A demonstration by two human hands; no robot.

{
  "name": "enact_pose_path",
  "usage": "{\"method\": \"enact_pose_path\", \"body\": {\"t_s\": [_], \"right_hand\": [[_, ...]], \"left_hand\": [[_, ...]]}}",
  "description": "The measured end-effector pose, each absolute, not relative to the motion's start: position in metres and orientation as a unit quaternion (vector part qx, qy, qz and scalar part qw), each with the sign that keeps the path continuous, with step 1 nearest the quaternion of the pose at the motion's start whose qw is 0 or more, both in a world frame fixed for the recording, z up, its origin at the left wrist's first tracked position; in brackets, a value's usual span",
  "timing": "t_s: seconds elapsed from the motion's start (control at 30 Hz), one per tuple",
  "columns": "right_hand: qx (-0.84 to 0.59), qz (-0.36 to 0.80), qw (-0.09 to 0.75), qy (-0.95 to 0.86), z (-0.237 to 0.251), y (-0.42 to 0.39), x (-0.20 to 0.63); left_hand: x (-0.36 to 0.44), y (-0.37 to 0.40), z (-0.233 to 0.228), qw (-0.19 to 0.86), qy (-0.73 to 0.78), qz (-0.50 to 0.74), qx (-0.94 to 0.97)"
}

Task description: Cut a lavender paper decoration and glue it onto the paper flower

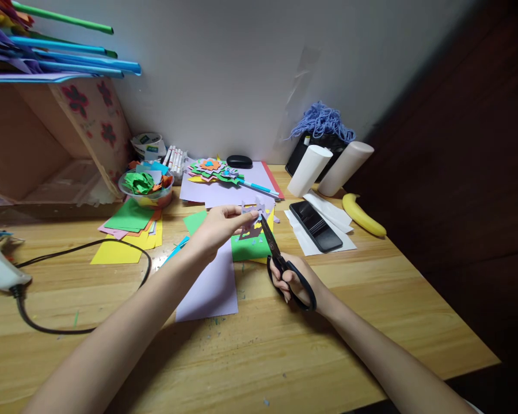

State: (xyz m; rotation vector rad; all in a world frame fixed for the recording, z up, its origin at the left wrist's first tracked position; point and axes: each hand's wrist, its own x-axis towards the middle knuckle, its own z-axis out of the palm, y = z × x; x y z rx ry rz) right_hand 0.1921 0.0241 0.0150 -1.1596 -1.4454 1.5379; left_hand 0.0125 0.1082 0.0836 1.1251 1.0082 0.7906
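Observation:
Between the thumb and fingers of my left hand [218, 227] is a small piece of purple paper [251, 229] with cut-out holes. My right hand [300, 276] grips a pair of black scissors [271, 238], fingers through the handle loops. The scissors' tips point up and left, right at the paper's edge; whether they touch it I cannot tell. Beneath both hands lie a lilac sheet [211, 287], a green sheet [248, 247] and bits of yellow paper. Tiny paper scraps are scattered around them.
Left are stacked coloured papers [129, 217], a tub of scraps [149, 195] and a glue gun [2, 267] with its looping cord. A layered paper flower [211, 169] lies at the back. On the right are a phone [316, 226], a banana [362, 215] and white rolls [309, 171].

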Motion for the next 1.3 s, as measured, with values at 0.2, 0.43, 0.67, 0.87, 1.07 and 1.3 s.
{"method": "enact_pose_path", "body": {"t_s": [0.2, 0.43, 0.67, 0.87, 1.07, 1.3], "right_hand": [[-0.456, 0.594, 0.360, -0.556, 0.017, 0.023, 0.190], [-0.455, 0.593, 0.355, -0.561, 0.014, 0.024, 0.192], [-0.442, 0.593, 0.356, -0.571, 0.014, 0.022, 0.192], [-0.409, 0.618, 0.344, -0.576, 0.013, 0.020, 0.191], [-0.392, 0.642, 0.344, -0.561, 0.010, 0.019, 0.190], [-0.411, 0.659, 0.351, -0.523, 0.016, 0.022, 0.187]], "left_hand": [[0.013, 0.107, 0.088, 0.655, 0.431, 0.370, 0.499], [0.016, 0.104, 0.095, 0.639, 0.457, 0.406, 0.467], [0.012, 0.106, 0.093, 0.605, 0.440, 0.445, 0.493], [0.010, 0.107, 0.097, 0.603, 0.434, 0.445, 0.500], [0.009, 0.107, 0.097, 0.610, 0.447, 0.415, 0.507], [0.012, 0.106, 0.098, 0.622, 0.453, 0.388, 0.506]]}}
